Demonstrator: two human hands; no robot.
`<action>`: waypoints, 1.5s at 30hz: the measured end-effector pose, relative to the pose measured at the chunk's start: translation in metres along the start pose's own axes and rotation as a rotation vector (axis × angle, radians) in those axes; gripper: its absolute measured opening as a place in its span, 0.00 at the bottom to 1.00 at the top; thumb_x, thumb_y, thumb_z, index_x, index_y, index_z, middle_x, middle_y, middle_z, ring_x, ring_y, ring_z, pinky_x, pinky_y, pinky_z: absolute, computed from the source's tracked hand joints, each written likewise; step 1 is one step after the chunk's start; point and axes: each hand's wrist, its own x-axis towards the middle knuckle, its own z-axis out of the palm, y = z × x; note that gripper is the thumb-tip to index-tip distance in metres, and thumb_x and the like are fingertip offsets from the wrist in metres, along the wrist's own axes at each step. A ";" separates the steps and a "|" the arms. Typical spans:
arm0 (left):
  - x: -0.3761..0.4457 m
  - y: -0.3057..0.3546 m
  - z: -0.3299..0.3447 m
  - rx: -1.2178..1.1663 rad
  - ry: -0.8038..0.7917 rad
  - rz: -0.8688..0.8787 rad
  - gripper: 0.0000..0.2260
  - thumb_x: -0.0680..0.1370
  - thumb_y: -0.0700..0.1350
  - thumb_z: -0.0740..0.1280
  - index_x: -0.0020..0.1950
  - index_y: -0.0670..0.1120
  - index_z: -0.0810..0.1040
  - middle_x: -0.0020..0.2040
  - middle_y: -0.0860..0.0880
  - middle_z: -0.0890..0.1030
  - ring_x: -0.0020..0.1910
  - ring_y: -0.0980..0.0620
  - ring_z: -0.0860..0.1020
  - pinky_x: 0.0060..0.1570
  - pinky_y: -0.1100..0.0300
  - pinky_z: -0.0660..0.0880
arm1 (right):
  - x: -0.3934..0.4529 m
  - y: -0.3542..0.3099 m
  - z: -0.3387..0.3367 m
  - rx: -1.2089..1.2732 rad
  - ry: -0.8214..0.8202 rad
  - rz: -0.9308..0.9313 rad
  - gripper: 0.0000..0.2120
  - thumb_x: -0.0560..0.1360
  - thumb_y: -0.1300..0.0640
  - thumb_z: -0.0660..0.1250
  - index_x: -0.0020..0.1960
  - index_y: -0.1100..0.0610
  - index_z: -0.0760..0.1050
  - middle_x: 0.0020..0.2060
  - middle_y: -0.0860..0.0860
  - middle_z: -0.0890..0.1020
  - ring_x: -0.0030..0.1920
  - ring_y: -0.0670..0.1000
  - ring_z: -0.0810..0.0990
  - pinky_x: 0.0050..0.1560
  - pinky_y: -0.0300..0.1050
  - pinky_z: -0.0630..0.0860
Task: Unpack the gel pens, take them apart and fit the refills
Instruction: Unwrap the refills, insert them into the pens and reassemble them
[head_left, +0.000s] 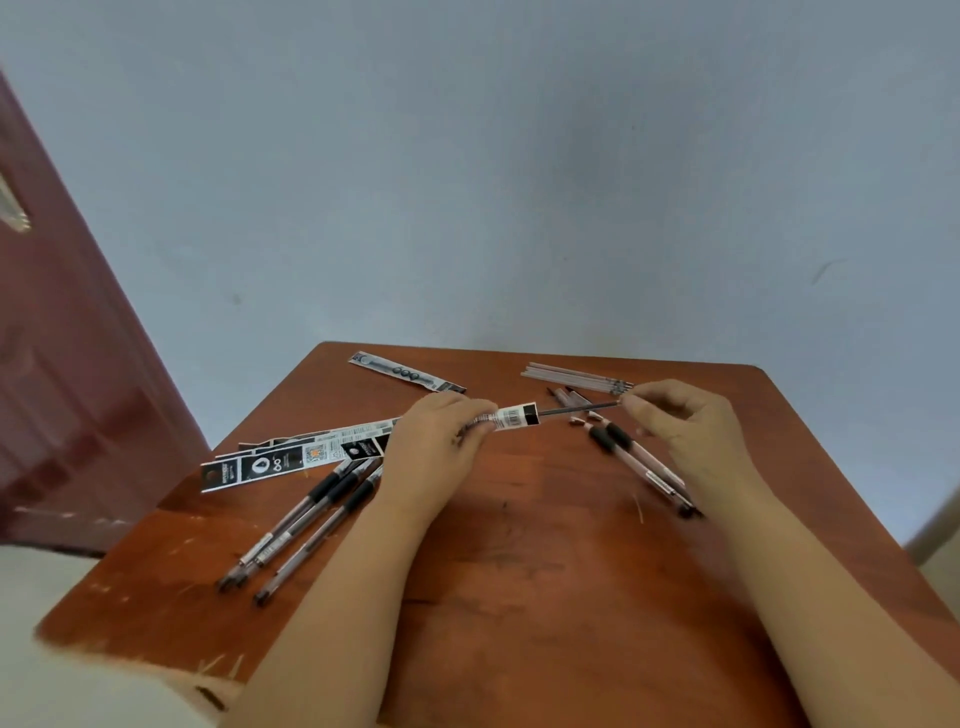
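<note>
Just one head-worn cam, wide-angle, looking forward and down at the wooden table (519, 597) from close above its near edge; wall beyond it, edges probably warped.

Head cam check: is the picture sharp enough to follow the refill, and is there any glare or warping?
Head view: light is soft and even, no glare on the table. The refill between left hand and right hand is thin but visible. Wide-angle warping bends the door and table edges; the near-left corner is blurred.
</note>
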 end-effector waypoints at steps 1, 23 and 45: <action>0.001 0.001 -0.004 0.027 0.015 -0.016 0.07 0.72 0.39 0.69 0.49 0.41 0.82 0.41 0.44 0.81 0.41 0.46 0.76 0.40 0.62 0.65 | 0.000 -0.001 -0.002 0.033 0.047 0.009 0.11 0.71 0.62 0.66 0.34 0.50 0.75 0.32 0.47 0.77 0.32 0.43 0.73 0.39 0.36 0.69; 0.006 -0.047 -0.045 0.247 -0.190 -0.055 0.17 0.74 0.49 0.63 0.57 0.41 0.78 0.58 0.42 0.78 0.60 0.43 0.74 0.59 0.57 0.65 | -0.013 0.005 0.025 0.025 -0.008 0.046 0.04 0.71 0.60 0.67 0.39 0.55 0.80 0.34 0.46 0.78 0.36 0.43 0.73 0.41 0.38 0.69; -0.009 -0.005 -0.015 -0.116 -0.379 0.215 0.08 0.76 0.44 0.64 0.50 0.44 0.82 0.41 0.50 0.79 0.37 0.62 0.69 0.41 0.79 0.64 | -0.014 0.009 0.024 -0.576 -0.449 -0.477 0.11 0.67 0.51 0.66 0.38 0.58 0.82 0.33 0.35 0.72 0.41 0.31 0.73 0.43 0.21 0.67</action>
